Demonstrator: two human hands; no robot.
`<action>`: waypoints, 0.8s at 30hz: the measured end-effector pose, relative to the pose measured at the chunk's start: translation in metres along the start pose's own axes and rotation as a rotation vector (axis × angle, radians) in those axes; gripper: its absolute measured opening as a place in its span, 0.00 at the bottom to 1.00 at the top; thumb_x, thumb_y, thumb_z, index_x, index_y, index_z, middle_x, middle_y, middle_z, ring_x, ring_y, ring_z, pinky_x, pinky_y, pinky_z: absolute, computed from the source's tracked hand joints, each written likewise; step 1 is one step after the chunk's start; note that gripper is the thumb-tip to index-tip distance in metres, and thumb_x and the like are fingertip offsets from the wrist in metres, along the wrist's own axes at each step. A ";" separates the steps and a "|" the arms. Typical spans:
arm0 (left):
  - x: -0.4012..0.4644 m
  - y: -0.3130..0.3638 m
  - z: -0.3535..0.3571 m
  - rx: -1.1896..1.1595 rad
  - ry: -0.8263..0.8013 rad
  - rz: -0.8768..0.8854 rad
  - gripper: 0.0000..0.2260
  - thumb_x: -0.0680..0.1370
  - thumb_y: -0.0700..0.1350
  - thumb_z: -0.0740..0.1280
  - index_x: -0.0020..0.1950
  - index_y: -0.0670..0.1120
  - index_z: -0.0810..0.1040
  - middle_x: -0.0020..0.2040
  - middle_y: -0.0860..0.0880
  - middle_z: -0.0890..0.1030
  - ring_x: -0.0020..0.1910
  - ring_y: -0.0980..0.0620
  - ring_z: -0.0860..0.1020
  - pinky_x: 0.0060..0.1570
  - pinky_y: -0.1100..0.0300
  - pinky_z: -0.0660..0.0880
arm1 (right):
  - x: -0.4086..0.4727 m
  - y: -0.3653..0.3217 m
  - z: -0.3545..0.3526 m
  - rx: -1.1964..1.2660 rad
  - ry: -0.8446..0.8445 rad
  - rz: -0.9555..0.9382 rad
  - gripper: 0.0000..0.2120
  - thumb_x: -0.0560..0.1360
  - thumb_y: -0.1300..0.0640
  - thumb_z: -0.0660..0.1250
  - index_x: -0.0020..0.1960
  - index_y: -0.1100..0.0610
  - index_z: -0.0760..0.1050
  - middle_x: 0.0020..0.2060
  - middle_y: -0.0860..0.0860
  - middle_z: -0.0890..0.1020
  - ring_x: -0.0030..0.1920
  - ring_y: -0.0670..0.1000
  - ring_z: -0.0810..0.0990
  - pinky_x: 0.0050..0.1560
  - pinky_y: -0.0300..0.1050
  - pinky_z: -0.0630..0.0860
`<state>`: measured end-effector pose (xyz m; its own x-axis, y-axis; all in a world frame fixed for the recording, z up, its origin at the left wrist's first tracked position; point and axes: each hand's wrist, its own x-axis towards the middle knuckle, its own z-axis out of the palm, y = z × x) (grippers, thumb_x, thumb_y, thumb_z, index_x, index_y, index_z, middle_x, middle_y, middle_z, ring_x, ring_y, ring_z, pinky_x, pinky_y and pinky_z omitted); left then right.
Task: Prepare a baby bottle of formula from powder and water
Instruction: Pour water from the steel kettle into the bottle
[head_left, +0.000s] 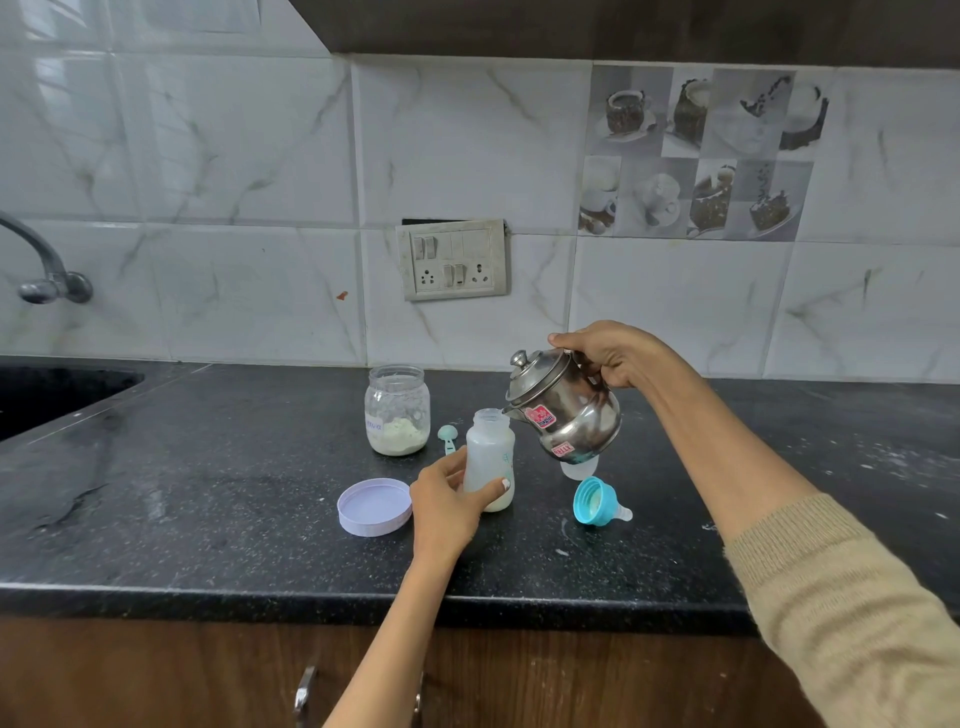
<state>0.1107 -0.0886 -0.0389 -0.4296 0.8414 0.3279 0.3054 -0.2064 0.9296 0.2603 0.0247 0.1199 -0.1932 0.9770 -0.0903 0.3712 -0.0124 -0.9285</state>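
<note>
Right now the baby bottle (489, 457) stands upright near the middle of the dark stone counter (208, 493), its mouth uncovered and a little pale liquid or powder showing in its bottom. The left hand (447, 506) holds it low down, with the thumb across the front and the fingers curled round the far side. Just right of the bottle's mouth, the right hand (610, 356) grips the handle of a small steel kettle (563, 408), tipped to the left so that its spout sits at the bottle's rim; whether water is running cannot be told. The kettle's lid is on.

Under the kettle and partly hidden by it stands a clear cap (576, 470). Nearer and to the right of the bottle, the teal screw ring with its teat (600, 500) lies on its side on the counter. Left of the bottle, close by, a pale lilac lid (375, 506) lies with its inside up. Farther back, a glass jar (397, 410) stands open, about a third full of cream powder. A small teal scoop (447, 436) lies between the jar and the bottle.

A sink (52, 389) and tap (41, 260) are at the far left, and a switch plate (452, 260) is on the tiled wall behind.
</note>
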 end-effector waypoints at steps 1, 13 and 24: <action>0.000 0.000 0.000 -0.001 0.001 0.001 0.26 0.66 0.41 0.77 0.63 0.44 0.77 0.59 0.48 0.81 0.50 0.58 0.76 0.38 0.76 0.69 | 0.000 0.000 0.000 -0.003 0.001 0.002 0.21 0.77 0.52 0.66 0.63 0.65 0.73 0.40 0.54 0.73 0.38 0.51 0.73 0.34 0.45 0.72; 0.001 -0.001 0.000 -0.013 0.003 -0.016 0.27 0.66 0.41 0.77 0.64 0.44 0.76 0.60 0.47 0.80 0.51 0.57 0.76 0.50 0.66 0.70 | -0.003 -0.001 0.001 -0.018 0.004 0.007 0.22 0.77 0.52 0.66 0.64 0.66 0.72 0.41 0.55 0.74 0.39 0.52 0.74 0.33 0.46 0.73; 0.002 -0.002 0.001 -0.012 0.004 -0.019 0.28 0.66 0.41 0.77 0.64 0.43 0.76 0.60 0.47 0.80 0.51 0.57 0.77 0.50 0.66 0.71 | -0.003 -0.001 0.000 -0.012 0.008 -0.007 0.17 0.77 0.53 0.66 0.60 0.64 0.73 0.40 0.55 0.73 0.37 0.51 0.73 0.34 0.45 0.73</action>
<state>0.1099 -0.0860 -0.0406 -0.4387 0.8431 0.3110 0.2873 -0.1963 0.9375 0.2606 0.0214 0.1213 -0.1881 0.9788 -0.0809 0.3804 -0.0033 -0.9248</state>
